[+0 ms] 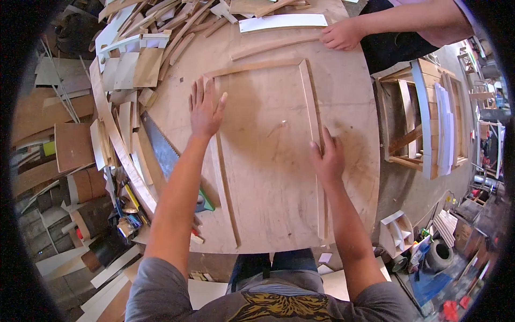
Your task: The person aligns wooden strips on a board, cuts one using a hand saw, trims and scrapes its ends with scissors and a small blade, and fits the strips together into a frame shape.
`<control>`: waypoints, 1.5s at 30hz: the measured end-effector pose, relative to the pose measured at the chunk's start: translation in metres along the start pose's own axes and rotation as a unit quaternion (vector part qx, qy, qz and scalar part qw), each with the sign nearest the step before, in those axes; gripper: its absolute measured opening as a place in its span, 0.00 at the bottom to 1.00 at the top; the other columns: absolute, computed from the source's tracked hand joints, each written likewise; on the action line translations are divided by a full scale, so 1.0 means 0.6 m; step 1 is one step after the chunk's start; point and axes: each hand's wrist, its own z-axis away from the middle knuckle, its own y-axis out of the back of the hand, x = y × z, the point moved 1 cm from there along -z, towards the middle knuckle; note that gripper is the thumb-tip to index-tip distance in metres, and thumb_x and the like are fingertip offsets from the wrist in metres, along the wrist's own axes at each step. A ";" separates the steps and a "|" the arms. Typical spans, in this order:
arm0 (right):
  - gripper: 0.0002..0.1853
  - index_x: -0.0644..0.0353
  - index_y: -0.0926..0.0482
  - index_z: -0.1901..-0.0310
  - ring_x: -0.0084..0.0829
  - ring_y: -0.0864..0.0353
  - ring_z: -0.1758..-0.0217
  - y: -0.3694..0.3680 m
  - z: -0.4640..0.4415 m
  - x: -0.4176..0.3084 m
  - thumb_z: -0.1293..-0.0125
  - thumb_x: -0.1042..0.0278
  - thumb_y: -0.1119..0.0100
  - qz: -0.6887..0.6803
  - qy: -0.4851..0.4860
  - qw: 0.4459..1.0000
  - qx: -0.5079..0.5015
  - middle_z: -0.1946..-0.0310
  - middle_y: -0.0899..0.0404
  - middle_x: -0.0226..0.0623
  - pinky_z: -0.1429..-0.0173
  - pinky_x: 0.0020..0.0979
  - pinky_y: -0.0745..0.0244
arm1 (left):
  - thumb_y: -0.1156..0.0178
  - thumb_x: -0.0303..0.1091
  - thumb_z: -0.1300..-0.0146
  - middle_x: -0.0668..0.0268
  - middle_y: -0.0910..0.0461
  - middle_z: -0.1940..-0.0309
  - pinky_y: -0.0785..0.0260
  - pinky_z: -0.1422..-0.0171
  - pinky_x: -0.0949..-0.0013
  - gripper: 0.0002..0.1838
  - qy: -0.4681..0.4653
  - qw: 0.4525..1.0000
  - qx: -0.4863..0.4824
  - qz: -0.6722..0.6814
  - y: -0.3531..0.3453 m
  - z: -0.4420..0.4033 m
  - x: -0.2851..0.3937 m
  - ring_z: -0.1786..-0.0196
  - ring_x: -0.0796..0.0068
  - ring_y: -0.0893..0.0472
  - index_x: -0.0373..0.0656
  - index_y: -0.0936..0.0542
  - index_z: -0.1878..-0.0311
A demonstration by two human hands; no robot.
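Note:
A three-sided frame of thin wooden strips lies on the plywood tabletop, its open side towards me. My left hand rests flat with fingers stretched at the far left corner, over the end of the left strip and beside the top strip. Around the middle of the right wooden strip, my right hand has its thumb on one side and its fingers on the other. Left of the frame is a handsaw with a green handle, partly hidden behind my left forearm.
Across the table, another person's hand touches the end of a loose wooden strip near a white board. Offcuts pile up at the far left. A wooden crate-like structure stands on the floor to the right.

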 end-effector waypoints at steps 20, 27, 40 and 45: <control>0.23 0.65 0.22 0.36 0.51 0.17 0.44 0.132 0.442 0.135 0.25 0.59 0.36 -0.028 -0.131 0.990 -0.052 0.46 0.17 0.54 0.42 0.44 0.21 | 0.25 0.36 0.39 0.49 0.19 0.44 0.29 0.33 0.48 0.27 0.127 0.979 -0.061 0.145 0.209 0.668 0.102 0.41 0.43 0.21 0.38 0.19 0.38; 0.17 0.60 0.16 0.45 0.46 0.17 0.52 0.137 0.539 0.135 0.30 0.61 0.30 0.039 -0.045 0.998 -0.009 0.59 0.15 0.44 0.46 0.43 0.22 | 0.22 0.49 0.44 0.53 0.23 0.34 0.34 0.25 0.44 0.36 0.019 0.990 -0.100 0.099 0.253 0.735 0.086 0.28 0.45 0.29 0.41 0.19 0.35; 0.14 0.57 0.14 0.51 0.52 0.16 0.52 0.114 0.556 0.127 0.31 0.57 0.31 0.051 -0.076 0.995 0.027 0.56 0.15 0.46 0.47 0.51 0.23 | 0.23 0.49 0.45 0.56 0.25 0.30 0.39 0.23 0.44 0.25 -0.004 0.996 -0.025 0.083 0.210 0.814 0.059 0.24 0.48 0.31 0.50 0.11 0.45; 0.12 0.55 0.14 0.51 0.51 0.15 0.53 0.127 0.556 0.102 0.29 0.58 0.33 0.052 -0.102 0.993 0.022 0.58 0.14 0.45 0.49 0.51 0.22 | 0.22 0.48 0.45 0.58 0.23 0.31 0.36 0.25 0.44 0.21 -0.019 0.997 -0.012 0.071 0.205 0.816 0.061 0.25 0.49 0.29 0.51 0.09 0.50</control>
